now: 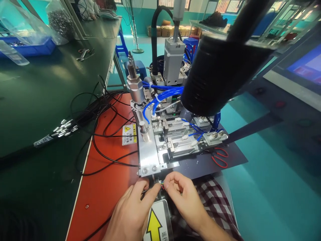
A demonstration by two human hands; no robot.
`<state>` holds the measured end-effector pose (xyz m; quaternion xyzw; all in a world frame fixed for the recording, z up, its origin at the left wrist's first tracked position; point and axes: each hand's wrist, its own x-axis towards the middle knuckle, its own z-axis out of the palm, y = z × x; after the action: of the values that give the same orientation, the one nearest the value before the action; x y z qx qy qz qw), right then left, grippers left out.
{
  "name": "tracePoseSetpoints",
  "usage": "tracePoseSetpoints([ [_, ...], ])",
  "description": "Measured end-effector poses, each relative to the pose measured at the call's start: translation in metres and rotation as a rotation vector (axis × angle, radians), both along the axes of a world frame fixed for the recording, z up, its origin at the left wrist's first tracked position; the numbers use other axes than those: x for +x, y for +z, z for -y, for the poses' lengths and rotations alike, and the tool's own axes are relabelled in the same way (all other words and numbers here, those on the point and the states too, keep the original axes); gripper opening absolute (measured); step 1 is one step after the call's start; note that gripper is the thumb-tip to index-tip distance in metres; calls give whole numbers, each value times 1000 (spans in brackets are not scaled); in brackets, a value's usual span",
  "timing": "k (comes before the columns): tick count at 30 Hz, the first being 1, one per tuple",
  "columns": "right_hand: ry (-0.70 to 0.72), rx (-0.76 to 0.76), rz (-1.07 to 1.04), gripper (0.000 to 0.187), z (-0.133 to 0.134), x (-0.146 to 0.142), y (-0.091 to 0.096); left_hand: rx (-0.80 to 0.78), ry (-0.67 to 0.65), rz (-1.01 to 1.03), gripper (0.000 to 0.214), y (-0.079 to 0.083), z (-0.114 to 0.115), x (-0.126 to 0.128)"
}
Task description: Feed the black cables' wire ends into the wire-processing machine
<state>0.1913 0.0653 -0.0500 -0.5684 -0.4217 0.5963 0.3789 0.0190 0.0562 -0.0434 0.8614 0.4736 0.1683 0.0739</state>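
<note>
My left hand (134,207) is closed on a thin black cable (147,190) at the front edge of the machine. Small coloured wires (162,184) come out of the cable's end, between my two hands. The thumb and forefinger of my right hand (182,197) pinch these wires. Just beyond my fingers is the machine's metal plate (149,157), with bolts and a shaft on it. Below my hands shows a white sign with a yellow arrow (154,224). My fingers partly hide the wire tips.
Black cables (105,134) loop over the red board (100,190) on the left. A bundle with metal plug ends (64,129) lies on the green table (50,100). Red-handled scissors (220,157) rest right of the machine. A large black lamp (215,77) hangs at upper right.
</note>
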Motion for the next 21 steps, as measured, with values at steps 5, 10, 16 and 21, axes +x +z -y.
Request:
tracePoseSetpoints([
  [5,1,24,7,20,0,-2,-3,-9,6,-4,51,-1,1,0],
  [10,12,21,26,17,2,-2,-4,-25,0,9,52,0,1,0],
  [16,39,54,63,18,2,-1,2,-42,6,17,51,-1,1,-1],
  [21,39,11,24,18,1,0,3,-47,15,38,51,-1,1,0],
])
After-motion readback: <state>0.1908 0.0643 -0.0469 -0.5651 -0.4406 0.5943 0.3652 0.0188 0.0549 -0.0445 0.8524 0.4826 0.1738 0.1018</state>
